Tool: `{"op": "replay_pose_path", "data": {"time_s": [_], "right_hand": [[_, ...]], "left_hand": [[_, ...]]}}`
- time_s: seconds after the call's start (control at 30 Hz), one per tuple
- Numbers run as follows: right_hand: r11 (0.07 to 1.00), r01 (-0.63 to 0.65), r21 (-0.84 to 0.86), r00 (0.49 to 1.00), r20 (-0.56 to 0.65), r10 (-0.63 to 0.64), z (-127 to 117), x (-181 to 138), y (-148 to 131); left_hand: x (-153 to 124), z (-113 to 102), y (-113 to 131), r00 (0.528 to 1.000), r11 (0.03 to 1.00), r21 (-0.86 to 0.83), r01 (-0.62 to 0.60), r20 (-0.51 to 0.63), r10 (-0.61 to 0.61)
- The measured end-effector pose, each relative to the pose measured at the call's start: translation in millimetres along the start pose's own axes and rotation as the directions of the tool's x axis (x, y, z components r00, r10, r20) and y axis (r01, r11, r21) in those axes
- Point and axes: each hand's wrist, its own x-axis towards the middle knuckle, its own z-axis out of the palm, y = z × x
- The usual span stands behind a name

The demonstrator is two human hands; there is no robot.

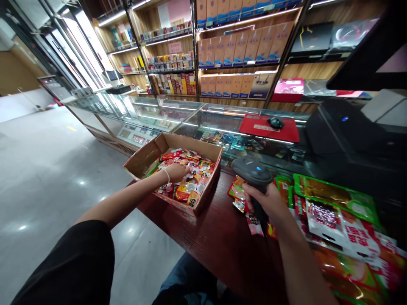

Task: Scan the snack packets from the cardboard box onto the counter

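Observation:
My left hand (178, 173) reaches into an open cardboard box (207, 197), its fingers drawn together on a small pink-and-white snack packet (192, 172). Many more red, orange and white snack packets (185, 190) fill the box around it. In my right hand (270, 199) is a dark grey handheld barcode scanner (252, 171), gripped by its handle, with a blue light lit on top. A few loose packets (254, 224) lie on the dark red wooden table (210, 241) beside and under the scanner.
Larger snack bags (337, 224) are heaped at the right, by a black machine (346, 135). Behind the box runs a glass display counter (165, 112) bearing a red mouse pad (289, 130) and a computer mouse (275, 123). Stocked shelves (237, 67) line the wall.

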Motion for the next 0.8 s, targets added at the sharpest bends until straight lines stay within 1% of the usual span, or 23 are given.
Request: {"op": "replay_pose_path", "data": {"time_s": [0.07,0.13,0.17,0.2,0.23,0.27,0.3,0.33,0.37,0.4,0.43,0.5,0.6,0.7,0.8], "right_hand": [[1.0,0.012,-0.011,1.0,-0.014,-0.012,-2.8,-1.9,-0.7],[1.0,0.021,-0.012,0.999,-0.029,-0.022,-5.7,-4.6,-2.4],[1.0,0.027,-0.01,0.999,-0.03,-0.027,-7.0,-6.1,-3.6],[0.999,0.032,-0.009,0.999,-0.024,-0.032,-8.1,-7.7,-4.9],[0.999,0.034,-0.01,0.999,-0.009,-0.034,-9.0,-9.1,-6.0],[0.999,0.037,-0.01,0.999,0.005,-0.036,-9.7,-10.3,-6.7],[0.999,0.04,-0.01,0.999,0.016,-0.039,-10.2,-11.1,-6.8],[0.999,0.044,-0.011,0.999,0.022,-0.044,-10.5,-11.5,-6.3],[0.999,0.049,-0.011,0.999,0.021,-0.049,-10.8,-11.4,-5.1],[0.998,0.055,-0.01,0.998,0.018,-0.055,-11.1,-10.8,-3.5],[0.998,0.062,-0.013,0.998,0.01,-0.061,-11.3,-9.9,-1.7],[0.997,0.06,-0.044,0.998,0.001,-0.06,-11.7,-7.8,1.7],[0.992,0.047,-0.118,0.999,0.025,-0.045,-11.1,-6.4,4.2],[0.99,0.059,-0.126,0.996,0.074,-0.05,-8.7,-7.8,5.1],[0.986,0.065,-0.153,0.994,0.097,-0.05,-6.8,-9.8,6.5]], "left_hand": [[-3.3,-10.4,0.4,0.996,0.991,-0.114,0.072,-0.044,-0.077],[-6.6,-23.3,-0.2,0.972,0.949,-0.294,0.117,-0.164,-0.17],[-8.4,-30.1,0.1,0.946,0.898,-0.425,0.116,-0.23,-0.231],[-10.3,-36.9,1.4,0.913,0.81,-0.578,0.095,-0.273,-0.302],[-12.3,-43.5,3.8,0.885,0.674,-0.736,0.06,-0.274,-0.377],[-14.4,-49.8,7.6,0.866,0.494,-0.869,0.02,-0.232,-0.442],[-16.5,-55.8,12.5,0.855,0.292,-0.956,-0.021,-0.169,-0.49],[-18.4,-61.5,18.3,0.852,0.102,-0.993,-0.063,-0.107,-0.512],[-20.1,-66.9,24.6,0.851,-0.051,-0.994,-0.1,-0.059,-0.522],[-21.4,-72.0,31.0,0.85,-0.158,-0.979,-0.129,-0.027,-0.526],[-22.3,-76.7,37.2,0.848,-0.229,-0.962,-0.152,-0.008,-0.53],[-22.9,-84.9,47.9,0.846,-0.31,-0.933,-0.181,0.012,-0.533],[-21.6,-92.7,59.5,0.857,-0.359,-0.909,-0.21,0.005,-0.515],[-19.5,-95.4,67.0,0.867,-0.356,-0.908,-0.219,-0.014,-0.497],[-17.6,-95.3,72.0,0.868,-0.322,-0.918,-0.23,-0.043,-0.495]]}}
